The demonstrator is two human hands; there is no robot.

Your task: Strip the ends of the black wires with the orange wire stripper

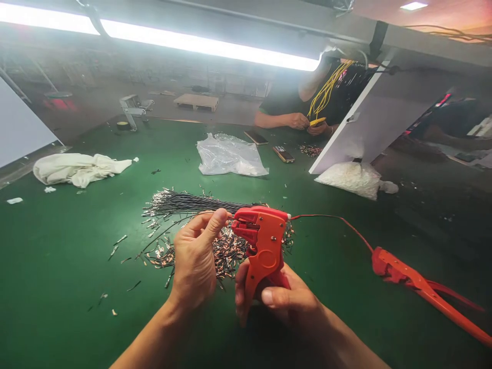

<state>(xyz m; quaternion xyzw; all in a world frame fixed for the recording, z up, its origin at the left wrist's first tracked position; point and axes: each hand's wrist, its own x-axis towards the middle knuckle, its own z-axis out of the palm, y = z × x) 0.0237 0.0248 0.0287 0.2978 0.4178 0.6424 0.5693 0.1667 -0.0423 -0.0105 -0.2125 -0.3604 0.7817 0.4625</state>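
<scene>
My right hand (284, 297) is wrapped round the handles of an orange and red wire stripper (266, 241), held upright with its jaws facing left. Between thumb and fingers, my left hand (198, 256) pinches a thin black wire (161, 234), its end at the stripper's jaws. Whether the jaws grip the wire I cannot tell. Behind the hands lies a bundle of black wires (192, 201) with silvery terminals at the left ends. Below it spreads a heap of short black offcuts with coppery ends (230, 251), partly hidden by my hands and the tool.
A second wire stripper (415, 282) lies at right, a thin red cord (338, 217) running between the two tools. On the green table (77, 246) are a clear plastic bag (230, 156), a white cloth (80, 169) and a filled bag (349, 179). Across sits a co-worker (295, 120) handling yellow wires.
</scene>
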